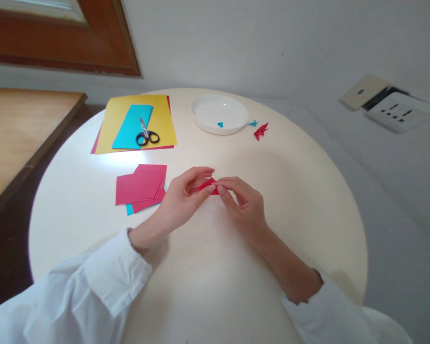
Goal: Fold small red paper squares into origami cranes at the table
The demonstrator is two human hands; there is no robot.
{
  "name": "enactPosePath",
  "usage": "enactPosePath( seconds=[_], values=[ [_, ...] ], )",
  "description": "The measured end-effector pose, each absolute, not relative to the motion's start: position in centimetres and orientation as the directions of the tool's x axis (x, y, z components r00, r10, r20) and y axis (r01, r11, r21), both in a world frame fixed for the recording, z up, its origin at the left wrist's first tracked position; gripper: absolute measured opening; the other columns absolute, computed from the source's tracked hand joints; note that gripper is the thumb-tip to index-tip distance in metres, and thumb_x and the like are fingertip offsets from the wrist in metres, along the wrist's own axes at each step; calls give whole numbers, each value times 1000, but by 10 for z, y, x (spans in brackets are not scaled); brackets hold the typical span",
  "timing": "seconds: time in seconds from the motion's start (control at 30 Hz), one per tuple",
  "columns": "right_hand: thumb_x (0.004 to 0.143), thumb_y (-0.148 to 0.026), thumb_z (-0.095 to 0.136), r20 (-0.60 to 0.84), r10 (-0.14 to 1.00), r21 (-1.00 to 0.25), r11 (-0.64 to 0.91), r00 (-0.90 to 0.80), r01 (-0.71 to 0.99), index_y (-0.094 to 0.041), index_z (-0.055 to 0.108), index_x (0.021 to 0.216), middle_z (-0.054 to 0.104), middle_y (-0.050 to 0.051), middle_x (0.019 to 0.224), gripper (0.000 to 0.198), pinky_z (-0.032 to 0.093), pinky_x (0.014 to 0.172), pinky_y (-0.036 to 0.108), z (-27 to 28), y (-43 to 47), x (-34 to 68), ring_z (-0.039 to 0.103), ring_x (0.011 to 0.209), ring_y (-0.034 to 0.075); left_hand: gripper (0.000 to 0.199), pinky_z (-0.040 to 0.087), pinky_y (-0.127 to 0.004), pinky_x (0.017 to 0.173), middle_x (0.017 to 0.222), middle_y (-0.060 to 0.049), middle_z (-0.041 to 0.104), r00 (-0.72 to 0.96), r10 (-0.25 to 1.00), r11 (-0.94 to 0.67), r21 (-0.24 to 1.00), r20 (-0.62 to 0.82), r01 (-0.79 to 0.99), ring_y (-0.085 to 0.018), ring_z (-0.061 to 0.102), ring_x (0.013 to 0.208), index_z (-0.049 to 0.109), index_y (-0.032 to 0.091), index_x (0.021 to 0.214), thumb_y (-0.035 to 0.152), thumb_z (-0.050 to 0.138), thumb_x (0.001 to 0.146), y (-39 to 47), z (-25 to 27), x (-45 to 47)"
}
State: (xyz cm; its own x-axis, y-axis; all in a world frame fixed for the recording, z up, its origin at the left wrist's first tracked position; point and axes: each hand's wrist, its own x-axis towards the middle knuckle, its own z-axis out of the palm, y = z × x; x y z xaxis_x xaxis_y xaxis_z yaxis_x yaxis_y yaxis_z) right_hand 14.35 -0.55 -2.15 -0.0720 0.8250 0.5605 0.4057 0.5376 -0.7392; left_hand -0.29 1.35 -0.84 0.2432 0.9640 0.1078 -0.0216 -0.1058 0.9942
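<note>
Near the middle of the table, a small folded piece of red paper [207,184] is pinched between both my hands. My left hand [186,193] grips its left part, thumb in front, with the other fingers curled behind. On the right side, my right hand [244,203] pinches the paper's edge between thumb and forefinger. The two thumb tips nearly meet. My fingers hide part of the paper, so its full folded shape cannot be made out. Left of my left hand lie several red paper squares [139,186] with a blue sheet [129,209] poking out beneath.
Black-handled scissors [146,136] rest on blue paper [129,129], over a yellow sheet [165,124] with red beneath. A white dish [204,112] holds a tiny blue piece [220,124]. Beside it lie red folded paper figures [261,132] and a blue one [253,123]. A wall socket [397,112] is at right.
</note>
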Motion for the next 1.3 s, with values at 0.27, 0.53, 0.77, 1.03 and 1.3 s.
enactPosePath(
  seconds=[0.27, 0.53, 0.77, 1.03, 1.3],
  values=[
    [80, -22, 58, 390, 921, -882, 369, 13, 294, -20, 68, 78, 72, 2, 79, 10, 56, 69, 27, -18, -5, 142, 68, 73, 14, 17, 50, -26, 66, 73, -2, 65, 174, 974, -159, 985, 146, 62, -14, 62, 70, 59, 16, 79, 29, 66, 70, 14, -7, -4],
    [71, -24, 69, 272, 959, -957, 261, 79, 124, -17, 66, 75, 71, 2, 71, 8, 57, 64, 27, -22, -1, 142, 69, 65, 15, 13, 45, -22, 57, 67, 1, 61, 116, 979, -186, 967, 167, 175, -12, 57, 63, 57, 17, 76, 29, 62, 74, 15, -4, -5],
    [71, -22, 69, 298, 953, -953, 293, 59, 79, -19, 69, 74, 72, 2, 73, 5, 58, 68, 29, -25, 1, 143, 68, 68, 15, 11, 46, -24, 64, 74, -1, 63, 144, 971, -210, 967, 189, 145, -13, 59, 69, 58, 18, 75, 28, 63, 73, 16, -4, -5],
    [71, -14, 64, 363, 930, -926, 354, 51, 133, -19, 68, 73, 70, 1, 75, 7, 57, 71, 27, -24, -1, 144, 67, 73, 14, 10, 44, -25, 62, 72, -2, 62, 219, 953, -239, 964, 209, 120, -14, 56, 67, 59, 17, 74, 25, 65, 72, 15, -6, -6],
    [71, -19, 68, 383, 924, -918, 377, 26, 120, -19, 67, 75, 69, 2, 76, 4, 58, 71, 28, -21, -2, 141, 66, 72, 13, 11, 43, -26, 63, 74, -2, 59, 225, 945, -286, 935, 239, 211, -14, 55, 69, 57, 19, 74, 29, 59, 77, 14, -9, -7]
  ],
)
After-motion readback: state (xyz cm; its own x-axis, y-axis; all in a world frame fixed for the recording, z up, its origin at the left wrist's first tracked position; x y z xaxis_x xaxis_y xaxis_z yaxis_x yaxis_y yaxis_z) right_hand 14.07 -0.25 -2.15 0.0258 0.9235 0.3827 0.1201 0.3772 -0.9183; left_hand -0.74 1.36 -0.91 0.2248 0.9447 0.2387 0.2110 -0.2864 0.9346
